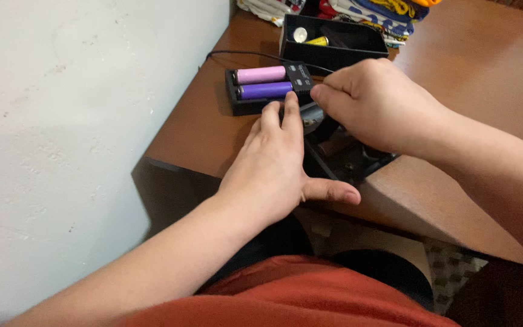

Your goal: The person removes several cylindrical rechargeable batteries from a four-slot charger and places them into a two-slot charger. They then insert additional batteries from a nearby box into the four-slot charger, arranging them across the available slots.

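A black battery charger lies on the brown wooden table with a pink cylindrical cell and a purple one in its slots. My left hand rests flat on the table with its fingertips against the charger's near edge. My right hand has its fingers curled and pinched at the charger's right end, above a dark object that the hands mostly hide. Whether the right hand grips anything is unclear.
A black open box holding a small yellow item and a round pale item stands behind the charger. Folded colourful cloth lies at the back. A black cable runs to the charger. A white wall is at left.
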